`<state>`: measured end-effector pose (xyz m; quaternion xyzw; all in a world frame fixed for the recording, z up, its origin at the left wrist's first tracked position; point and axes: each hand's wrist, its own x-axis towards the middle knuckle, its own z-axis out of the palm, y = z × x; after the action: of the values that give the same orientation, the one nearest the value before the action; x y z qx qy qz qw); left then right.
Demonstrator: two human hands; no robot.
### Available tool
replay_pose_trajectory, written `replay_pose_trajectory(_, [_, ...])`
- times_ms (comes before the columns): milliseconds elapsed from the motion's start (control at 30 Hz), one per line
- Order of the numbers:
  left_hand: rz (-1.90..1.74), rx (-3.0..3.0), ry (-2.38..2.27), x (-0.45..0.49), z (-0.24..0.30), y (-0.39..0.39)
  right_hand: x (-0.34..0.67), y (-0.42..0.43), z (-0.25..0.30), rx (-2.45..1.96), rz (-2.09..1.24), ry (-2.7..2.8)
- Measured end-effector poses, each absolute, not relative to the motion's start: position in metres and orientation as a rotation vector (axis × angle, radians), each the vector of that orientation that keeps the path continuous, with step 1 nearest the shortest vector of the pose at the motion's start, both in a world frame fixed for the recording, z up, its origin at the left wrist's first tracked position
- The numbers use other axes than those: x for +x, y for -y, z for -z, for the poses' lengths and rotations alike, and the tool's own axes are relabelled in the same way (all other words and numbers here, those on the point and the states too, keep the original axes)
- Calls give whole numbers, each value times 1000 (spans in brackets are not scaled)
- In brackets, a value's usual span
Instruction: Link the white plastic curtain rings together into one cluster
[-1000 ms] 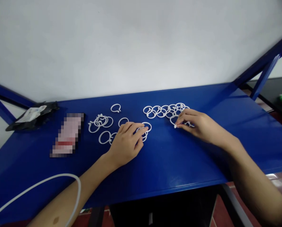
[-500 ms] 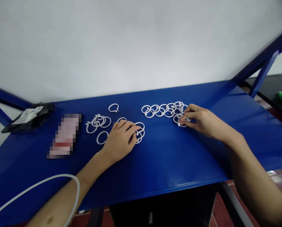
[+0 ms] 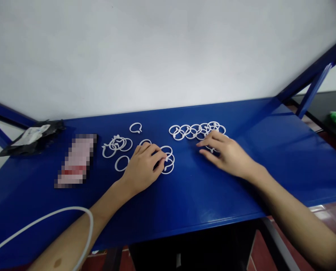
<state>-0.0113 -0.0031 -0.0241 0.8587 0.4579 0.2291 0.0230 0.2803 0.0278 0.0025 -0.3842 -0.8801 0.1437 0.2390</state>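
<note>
White plastic open rings with small tabs lie in groups on a blue table [image 3: 201, 188]. My left hand [image 3: 142, 165] rests among them, its thumb and index finger pinched on a white ring [image 3: 172, 159] in a small overlapping cluster. Part of that cluster is hidden behind the fingers. My right hand [image 3: 230, 152] hovers beside the right end of a chain of overlapping rings [image 3: 190, 131], covering some of them. Its thumb and fingers are apart and hold nothing.
To the left are a heap of rings [image 3: 117, 143], a single ring [image 3: 135, 128] and a blurred pinkish flat item [image 3: 76, 162]. A black plastic package [image 3: 34, 137] sits at the far left. A white cable [image 3: 57, 209] crosses my left forearm. Blue frame bars [image 3: 311, 92] rise on the right.
My right hand has let go of a ring at the right group and moved left with its fingers opening. The cluster at my left hand has shifted slightly right.
</note>
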Motion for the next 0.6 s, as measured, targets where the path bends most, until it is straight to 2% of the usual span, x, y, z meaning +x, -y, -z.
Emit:
replay_pose_trajectory(233, [-708,2686,-1278,-7,24,5,226,-7,24,-681,-517,2543])
replay_pose_trajectory(600, [-759,2639,-1246,-8,26,8,231,-14,26,-743,-783,2250])
